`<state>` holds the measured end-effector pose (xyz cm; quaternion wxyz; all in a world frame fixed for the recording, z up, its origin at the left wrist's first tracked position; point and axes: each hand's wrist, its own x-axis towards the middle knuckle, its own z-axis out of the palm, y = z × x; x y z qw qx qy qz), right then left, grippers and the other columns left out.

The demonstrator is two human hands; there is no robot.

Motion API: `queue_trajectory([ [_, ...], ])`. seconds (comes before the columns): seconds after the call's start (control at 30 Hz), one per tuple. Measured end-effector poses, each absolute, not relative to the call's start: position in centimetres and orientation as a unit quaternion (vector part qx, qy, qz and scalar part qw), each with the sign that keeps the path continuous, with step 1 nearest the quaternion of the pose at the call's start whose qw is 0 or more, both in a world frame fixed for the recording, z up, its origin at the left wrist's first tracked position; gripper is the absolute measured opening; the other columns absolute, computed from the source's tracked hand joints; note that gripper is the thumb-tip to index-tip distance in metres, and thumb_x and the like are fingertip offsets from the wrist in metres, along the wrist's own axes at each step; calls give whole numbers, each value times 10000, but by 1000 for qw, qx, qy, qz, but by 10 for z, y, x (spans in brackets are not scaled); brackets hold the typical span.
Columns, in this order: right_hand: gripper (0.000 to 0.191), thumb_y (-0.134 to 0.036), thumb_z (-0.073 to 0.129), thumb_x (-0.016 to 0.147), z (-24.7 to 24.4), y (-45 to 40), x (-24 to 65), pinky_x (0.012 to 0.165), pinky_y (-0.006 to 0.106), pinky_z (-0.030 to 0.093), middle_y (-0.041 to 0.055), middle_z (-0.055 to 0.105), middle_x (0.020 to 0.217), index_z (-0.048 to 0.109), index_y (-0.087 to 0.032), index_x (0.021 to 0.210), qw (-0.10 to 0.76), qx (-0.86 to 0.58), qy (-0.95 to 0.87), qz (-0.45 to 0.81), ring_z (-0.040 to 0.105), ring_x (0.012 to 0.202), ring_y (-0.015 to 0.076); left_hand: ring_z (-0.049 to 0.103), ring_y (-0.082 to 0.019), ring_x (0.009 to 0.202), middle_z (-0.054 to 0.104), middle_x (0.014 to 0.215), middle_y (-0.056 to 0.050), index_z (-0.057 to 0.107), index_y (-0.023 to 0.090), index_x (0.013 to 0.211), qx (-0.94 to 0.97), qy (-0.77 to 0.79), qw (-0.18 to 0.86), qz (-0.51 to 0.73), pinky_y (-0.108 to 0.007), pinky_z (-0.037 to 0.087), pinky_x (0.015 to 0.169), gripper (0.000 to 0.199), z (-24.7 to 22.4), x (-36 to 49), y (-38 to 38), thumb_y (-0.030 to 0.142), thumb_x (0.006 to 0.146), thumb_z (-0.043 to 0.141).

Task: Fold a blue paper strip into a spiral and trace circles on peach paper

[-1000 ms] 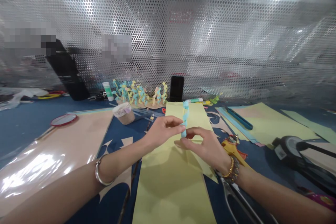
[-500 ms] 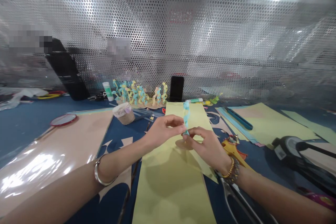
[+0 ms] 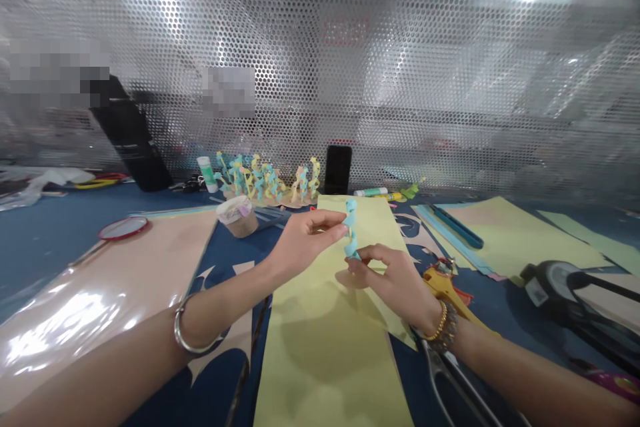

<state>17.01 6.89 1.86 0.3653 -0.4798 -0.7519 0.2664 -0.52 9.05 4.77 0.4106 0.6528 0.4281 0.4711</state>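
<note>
At the far left, a red-rimmed round disc (image 3: 123, 228) sits on the blue table (image 3: 45, 247), beside a peach sheet under glossy plastic (image 3: 95, 300). Along the perforated metal screen (image 3: 320, 67) stand a glue stick (image 3: 206, 173), a row of curled teal and yellow paper strips (image 3: 265, 177) and an upright black phone (image 3: 337, 169). A paper cup (image 3: 237, 217) sits nearer.

The left hand (image 3: 305, 240), a silver bangle (image 3: 183, 332) on its wrist, has thumb and fingers pressed together on the upper part of a twisted pale blue paper strip (image 3: 351, 227). The right hand (image 3: 395, 280) pinches the strip's lower end between thumb and forefinger. The strip stands upright between the 2 hands, above a yellow paper sheet (image 3: 320, 360) and not touching it. A light pinch at 2 points seems best for paper this thin, since hard pressure could flatten the curls.

Further right lies a yellow-handled cutter (image 3: 443, 287).
</note>
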Motion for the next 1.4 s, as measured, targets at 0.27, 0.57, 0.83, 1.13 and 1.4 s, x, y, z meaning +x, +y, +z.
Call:
queue_trajectory([
  [0.27, 177, -334, 562, 815, 15, 68, 170, 687, 289, 432, -1, 689, 762, 666, -211, 740, 366, -485, -754, 248, 611, 738, 167, 636, -173, 847, 709, 945, -39, 689, 180, 943, 670, 409, 406, 468, -251, 495, 712, 273, 47, -8, 91, 369, 747, 662],
  [0.57, 160, -318, 564, 807, 13, 68, 170, 687, 298, 416, -3, 683, 742, 668, -216, 741, 353, -486, -775, 196, 595, 720, 168, 577, -119, 688, 653, 758, -12, 667, 141, 764, 675, 409, 392, 472, -214, 464, 623, 157, 50, -6, 89, 297, 758, 647],
  [0.83, 119, -294, 591, 779, 9, 68, 169, 683, 283, 412, -15, 676, 715, 675, -230, 724, 365, -492, -766, 195, 593, 701, 155, 612, -145, 790, 683, 871, -30, 676, 174, 937, 635, 407, 401, 520, -235, 484, 711, 311, 52, -8, 90, 407, 731, 679],
  [1.13, 149, -304, 574, 796, 11, 66, 168, 705, 289, 403, -11, 677, 725, 683, -230, 728, 336, -496, -777, 190, 590, 715, 158, 611, -143, 775, 704, 837, -14, 716, 202, 830, 622, 405, 399, 538, -242, 488, 730, 231, 47, -9, 94, 410, 741, 671],
  [1.4, 142, -300, 587, 787, 9, 66, 168, 683, 281, 404, -17, 674, 707, 667, -224, 698, 349, -492, -776, 183, 588, 698, 152, 616, -160, 828, 701, 869, -13, 716, 219, 894, 615, 405, 420, 530, -269, 498, 758, 273, 46, -10, 93, 444, 756, 648],
])
